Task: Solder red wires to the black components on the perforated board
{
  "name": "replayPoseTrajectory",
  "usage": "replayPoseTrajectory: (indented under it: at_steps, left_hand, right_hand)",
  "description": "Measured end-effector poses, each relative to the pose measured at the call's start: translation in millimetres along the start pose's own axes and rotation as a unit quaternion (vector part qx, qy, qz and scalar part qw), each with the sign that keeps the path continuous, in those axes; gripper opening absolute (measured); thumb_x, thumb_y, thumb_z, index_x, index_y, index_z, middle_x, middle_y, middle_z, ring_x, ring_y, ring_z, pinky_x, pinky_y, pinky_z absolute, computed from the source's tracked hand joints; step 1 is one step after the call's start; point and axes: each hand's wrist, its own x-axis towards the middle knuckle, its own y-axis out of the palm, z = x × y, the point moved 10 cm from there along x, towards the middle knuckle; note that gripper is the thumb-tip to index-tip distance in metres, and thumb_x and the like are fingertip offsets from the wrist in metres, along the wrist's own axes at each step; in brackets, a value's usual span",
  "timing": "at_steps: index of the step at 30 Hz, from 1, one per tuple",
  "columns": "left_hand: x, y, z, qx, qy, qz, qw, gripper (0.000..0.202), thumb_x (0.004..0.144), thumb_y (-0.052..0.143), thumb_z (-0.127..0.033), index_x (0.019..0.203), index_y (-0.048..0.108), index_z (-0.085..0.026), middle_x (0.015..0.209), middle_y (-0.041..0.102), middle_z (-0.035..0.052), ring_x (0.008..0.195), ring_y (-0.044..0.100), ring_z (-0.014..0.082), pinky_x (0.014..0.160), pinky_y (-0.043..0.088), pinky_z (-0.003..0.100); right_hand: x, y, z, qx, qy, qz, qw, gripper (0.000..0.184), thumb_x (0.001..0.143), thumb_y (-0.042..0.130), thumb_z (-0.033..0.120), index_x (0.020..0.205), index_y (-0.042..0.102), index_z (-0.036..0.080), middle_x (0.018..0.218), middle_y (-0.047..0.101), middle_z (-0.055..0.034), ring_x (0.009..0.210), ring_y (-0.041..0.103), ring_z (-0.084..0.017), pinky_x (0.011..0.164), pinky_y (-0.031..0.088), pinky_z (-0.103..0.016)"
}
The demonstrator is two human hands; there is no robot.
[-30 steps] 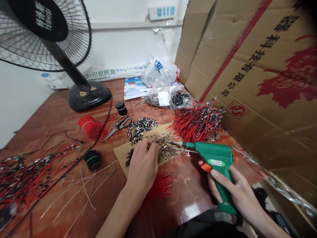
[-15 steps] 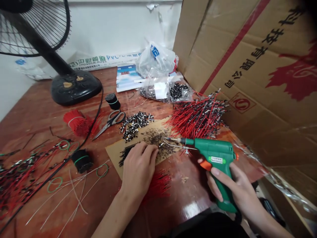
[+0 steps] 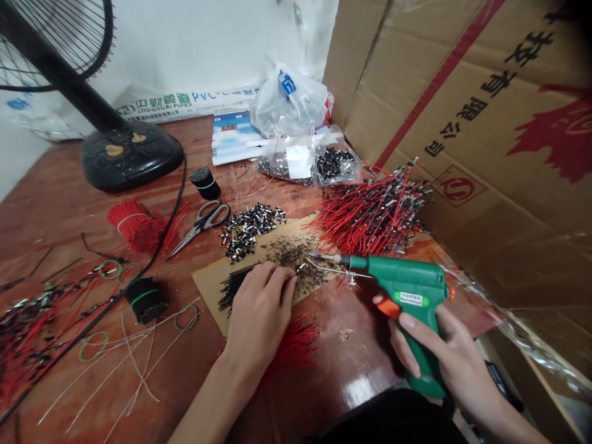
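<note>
My right hand (image 3: 444,345) is wrapped round the handle of a green soldering gun (image 3: 407,277), with fingers below its orange trigger. The gun's tip and thin wire feed tube point left over brown card (image 3: 208,277) strewn with dark specks. My left hand (image 3: 266,293) pinches a small black-and-silver component (image 3: 300,267) just beside the gun's tip; whether they touch I cannot tell. Under and beside this hand lie black wires (image 3: 235,287) on the card and red wires (image 3: 300,342) on the table. A heap of small black-and-silver components (image 3: 254,225) lies behind the card.
Red wires with parts attached (image 3: 370,213) are piled by a large cardboard box (image 3: 439,92) at right. Scissors (image 3: 201,225), a black wire bundle (image 3: 145,300), a red wire bundle (image 3: 134,225) and a fan base (image 3: 132,160) stand to the left. Plastic bags (image 3: 289,102) lie behind.
The view has shifted slightly, so objects at left sit a little further left. Both hands keep their grips, with the component still beside the gun's tip.
</note>
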Motion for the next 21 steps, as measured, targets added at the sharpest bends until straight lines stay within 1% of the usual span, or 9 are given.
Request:
replayPoseTrajectory:
  at_steps: [3, 5, 11, 17, 21]
  left_hand:
    - [1, -2.0, 2, 0.001, -0.004, -0.004, 1.0, 0.013, 0.094, 0.052, -0.026, 0.093, 0.063, -0.02, 0.09, 0.061, 0.0001, 0.085, 0.055, 0.0129, 0.082, 0.042, 0.027]
    - [1, -2.0, 3, 0.008, -0.006, -0.002, 1.0, 0.012, 0.094, 0.052, -0.026, 0.093, 0.063, -0.02, 0.09, 0.061, 0.0, 0.085, 0.054, 0.0133, 0.081, 0.041, 0.027]
    - [2, 1.0, 1, 0.019, 0.0, 0.009, 1.0, 0.013, 0.095, 0.052, -0.027, 0.093, 0.063, -0.021, 0.091, 0.063, -0.0002, 0.087, 0.055, 0.0147, 0.081, 0.037, 0.031]
    - [3, 2.1, 1, 0.022, 0.009, 0.017, 1.0, 0.012, 0.095, 0.052, -0.027, 0.094, 0.063, -0.021, 0.092, 0.063, -0.0002, 0.089, 0.055, 0.0154, 0.082, 0.036, 0.032]
    - [3, 2.7, 0, 0.025, 0.012, 0.018, 0.999, 0.012, 0.095, 0.052, -0.027, 0.093, 0.063, -0.021, 0.091, 0.062, -0.0002, 0.088, 0.055, 0.0153, 0.08, 0.035, 0.033]
  right_hand:
    - [3, -1, -8, -0.012, -0.009, 0.025, 1.0, 0.068, 0.088, 0.049, 0.056, 0.134, 0.034, 0.008, 0.049, 0.047, 0.0012, 0.043, 0.044, -0.005, 0.047, 0.039, -0.014]
    - [4, -3, -10, -0.015, -0.01, 0.024, 1.0, 0.069, 0.088, 0.049, 0.055, 0.134, 0.033, 0.008, 0.05, 0.048, 0.0011, 0.044, 0.046, -0.005, 0.048, 0.041, -0.014]
    - [3, -5, -7, -0.027, -0.018, 0.011, 0.999, 0.06, 0.089, 0.049, 0.054, 0.128, 0.039, 0.01, 0.05, 0.047, 0.0014, 0.046, 0.046, -0.004, 0.052, 0.042, -0.014]
    - [4, -7, -14, -0.009, -0.023, 0.012, 1.0, 0.051, 0.089, 0.049, 0.053, 0.117, 0.041, 0.011, 0.049, 0.046, 0.0018, 0.044, 0.045, -0.003, 0.049, 0.041, -0.013]
    - [3, -5, -16, -0.012, -0.014, 0.027, 0.999, 0.052, 0.09, 0.046, 0.054, 0.12, 0.039, 0.012, 0.051, 0.047, 0.0017, 0.046, 0.046, -0.004, 0.049, 0.042, -0.015]
